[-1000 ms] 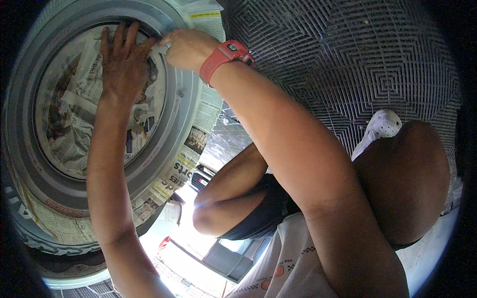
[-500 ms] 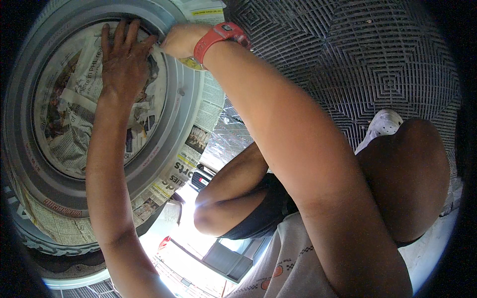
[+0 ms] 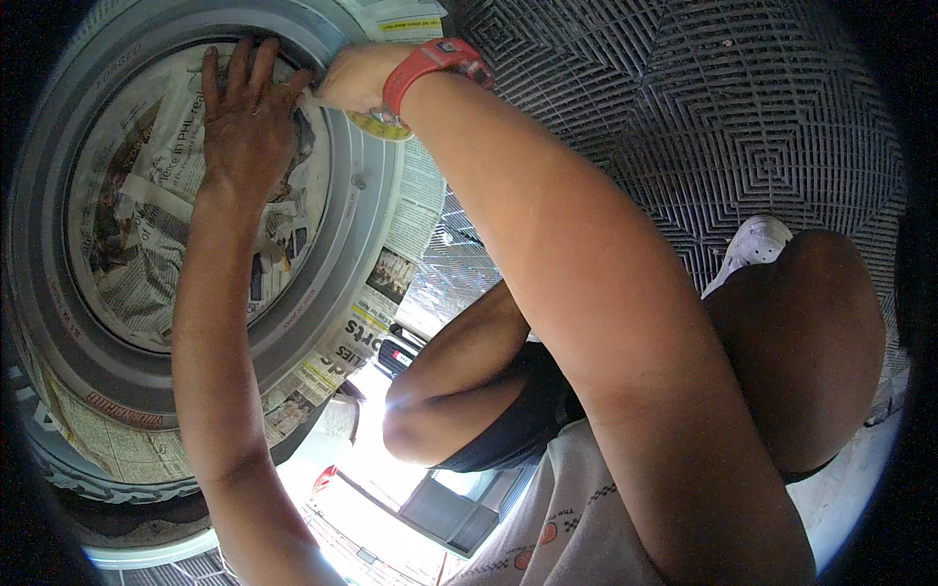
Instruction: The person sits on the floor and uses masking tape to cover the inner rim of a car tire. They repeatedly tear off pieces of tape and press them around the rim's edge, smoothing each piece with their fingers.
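Note:
A grey wheel rim [image 3: 337,234] fills the left side, its middle covered with crumpled newspaper [image 3: 147,293]. My left hand [image 3: 249,127] lies over that paper near the top of the rim, fingers spread toward the inner edge. Just right of it, my right hand [image 3: 357,80], below a red wristwatch [image 3: 430,70], is closed at the rim's upper right. The edge of a yellowish roll of tape [image 3: 384,126] shows beneath this hand; its fingertips are partly hidden. More newspaper sheets [image 3: 418,195] stick out around the outside of the rim.
A tyre [image 3: 117,488] shows below the newspaper at lower left. Black ribbed floor matting [image 3: 762,161] spreads across the upper right. My bent knees [image 3: 801,342] and a white clog [image 3: 757,242] are at the right. Bright light comes in at the bottom middle.
Both hands stay at almost the same spot. My right hand and wrist have shifted very slightly, and a little more of the tape roll shows.

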